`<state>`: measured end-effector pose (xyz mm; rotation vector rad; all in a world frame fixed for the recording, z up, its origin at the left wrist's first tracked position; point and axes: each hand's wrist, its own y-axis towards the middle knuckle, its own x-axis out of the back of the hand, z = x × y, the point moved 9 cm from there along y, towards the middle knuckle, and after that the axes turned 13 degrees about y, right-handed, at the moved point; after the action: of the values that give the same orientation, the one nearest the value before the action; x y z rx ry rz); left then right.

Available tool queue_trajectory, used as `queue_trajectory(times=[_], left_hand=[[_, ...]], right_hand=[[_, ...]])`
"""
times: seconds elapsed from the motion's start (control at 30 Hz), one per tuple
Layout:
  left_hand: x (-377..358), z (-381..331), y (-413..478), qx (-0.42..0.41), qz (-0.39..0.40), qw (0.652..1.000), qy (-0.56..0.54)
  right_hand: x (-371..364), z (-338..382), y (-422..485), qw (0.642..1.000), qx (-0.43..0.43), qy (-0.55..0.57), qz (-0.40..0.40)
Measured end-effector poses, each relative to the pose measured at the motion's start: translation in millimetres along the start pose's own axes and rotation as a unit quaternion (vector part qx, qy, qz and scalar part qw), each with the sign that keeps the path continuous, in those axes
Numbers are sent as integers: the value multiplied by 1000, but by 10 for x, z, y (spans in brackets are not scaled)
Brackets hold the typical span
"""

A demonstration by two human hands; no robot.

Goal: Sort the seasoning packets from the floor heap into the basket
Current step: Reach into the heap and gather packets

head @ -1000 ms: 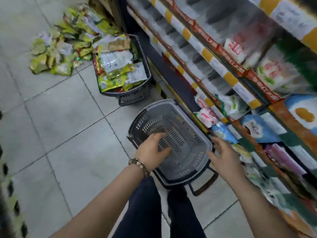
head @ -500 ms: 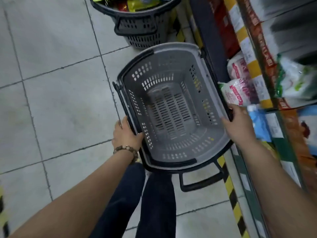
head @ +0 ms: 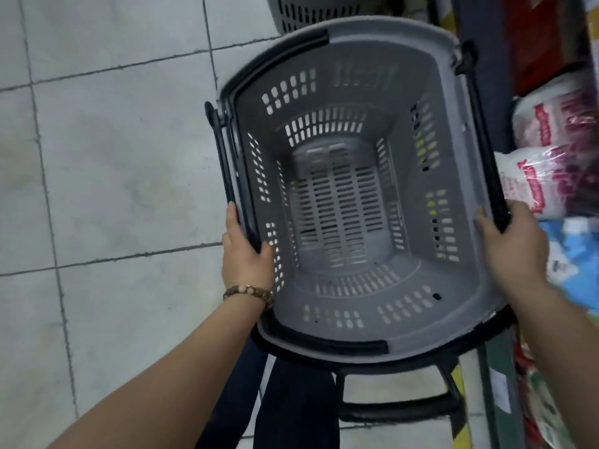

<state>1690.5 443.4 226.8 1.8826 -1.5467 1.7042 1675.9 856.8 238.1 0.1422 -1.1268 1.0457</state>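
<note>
An empty grey plastic basket with slotted walls and black handles fills the middle of the view, held up over the tiled floor. My left hand grips its left rim, thumb inside the wall, a bead bracelet on the wrist. My right hand grips the right rim and its black handle. The floor heap of seasoning packets is out of view.
The lower wall of a second grey basket shows at the top edge. Shelves on the right hold white and red bags and blue packs. My dark trouser legs stand below the basket. Grey floor tiles lie on the left.
Both hands have gone from reaching at the basket to gripping its two rims, and the basket has come up closer. The view has tilted down, so the packet heap and full basket have left the frame.
</note>
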Motion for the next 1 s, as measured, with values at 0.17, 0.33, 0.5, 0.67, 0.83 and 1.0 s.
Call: queue_trajectory(times=[0.17,0.33,0.5,0.67,0.83,1.0], left_hand=[[367,486,212,30,-44,998,13],[794,917,539,56,-71,995,40],[1256,1227,1017,66,-99,991,68],[1606,1294,1607,68,-116,989,60],[1960,1336,2333,112,-127,985,27],[2403,1230,3098,112,-139,982,58]], right_hand=[[-390,520,-217,998,54,-9,24],[-1082,1195,-450,980,136,-22,141],[-1614,1834,-577,963,208,-72,158],[-1946,2517,-472,961,231,-86,122],[-2181,3169,-155,984,148,-14,94],[-2491,3931,72,985,153,-1,77]])
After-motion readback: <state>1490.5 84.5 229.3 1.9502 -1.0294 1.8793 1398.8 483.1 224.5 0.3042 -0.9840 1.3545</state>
